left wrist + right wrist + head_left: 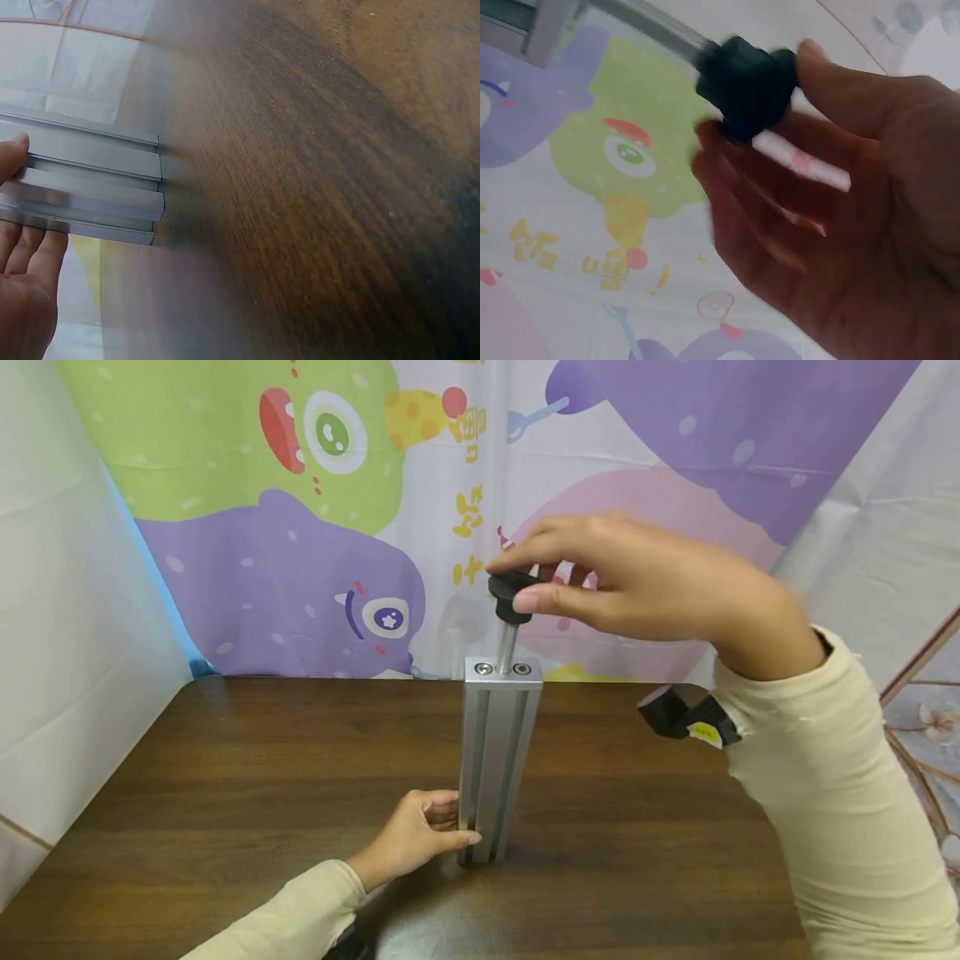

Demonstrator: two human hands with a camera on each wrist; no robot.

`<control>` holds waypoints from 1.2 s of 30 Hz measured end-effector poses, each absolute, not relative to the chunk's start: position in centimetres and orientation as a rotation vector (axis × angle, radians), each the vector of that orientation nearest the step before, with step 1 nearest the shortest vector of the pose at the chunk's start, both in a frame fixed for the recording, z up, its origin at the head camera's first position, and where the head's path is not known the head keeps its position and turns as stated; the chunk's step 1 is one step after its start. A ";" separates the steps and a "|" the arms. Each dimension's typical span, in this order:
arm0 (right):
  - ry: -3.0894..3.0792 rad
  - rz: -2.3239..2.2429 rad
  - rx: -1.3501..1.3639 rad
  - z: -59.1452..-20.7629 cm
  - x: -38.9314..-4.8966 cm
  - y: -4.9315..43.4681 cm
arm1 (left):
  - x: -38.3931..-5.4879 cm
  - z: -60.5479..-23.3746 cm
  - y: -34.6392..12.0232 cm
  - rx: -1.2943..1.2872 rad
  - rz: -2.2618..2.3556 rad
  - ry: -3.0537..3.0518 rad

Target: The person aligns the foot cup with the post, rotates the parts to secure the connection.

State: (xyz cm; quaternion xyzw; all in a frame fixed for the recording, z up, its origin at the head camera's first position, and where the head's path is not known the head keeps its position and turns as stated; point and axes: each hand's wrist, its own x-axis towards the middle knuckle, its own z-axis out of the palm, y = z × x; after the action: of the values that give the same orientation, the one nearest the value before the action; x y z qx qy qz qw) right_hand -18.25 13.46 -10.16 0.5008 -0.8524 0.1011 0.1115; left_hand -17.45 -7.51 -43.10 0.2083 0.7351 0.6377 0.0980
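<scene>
Left hand: fingers grip the lower end of the metal bar, which stands upright on the desk. Right hand: fingers pinch the black knob on the rod above the bar. A printed curtain hangs behind.

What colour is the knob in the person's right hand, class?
The knob is black, seen best in the head view.

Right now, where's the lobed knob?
Head view, just right of centre: the lobed knob tops the metal rod above the aluminium profile, in the right hand.
</scene>
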 end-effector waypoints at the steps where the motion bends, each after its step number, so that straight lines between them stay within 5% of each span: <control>1: -2.512 0.287 1.377 -10.3 -17.9 13.1 | -17.5 -43.1 -7.5 0.613 1.888 2.172; 8: -2.455 0.168 0.820 -11.4 -16.1 10.8 | -16.8 -41.6 -7.3 0.613 1.891 2.176; 18: -2.530 0.173 0.730 -11.4 -15.8 10.6 | -17.5 -43.2 -7.5 0.634 1.921 2.153; 23: -2.619 0.238 0.950 -10.7 -16.5 12.2 | -17.4 -42.9 -7.5 0.636 1.912 2.162; 30: -2.458 0.229 1.690 -9.4 -18.0 14.3 | -16.3 -40.6 -7.3 0.618 1.894 2.179; 36: -2.420 0.201 1.747 -9.0 -18.3 13.8 | -16.6 -41.1 -7.2 0.612 1.909 2.158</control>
State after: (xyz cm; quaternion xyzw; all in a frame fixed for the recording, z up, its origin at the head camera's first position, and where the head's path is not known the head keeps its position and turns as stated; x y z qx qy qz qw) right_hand -18.29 13.82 -8.99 0.5824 -0.8067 0.0671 0.0748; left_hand -16.57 -7.24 -41.11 0.2069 0.7291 0.6450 0.0980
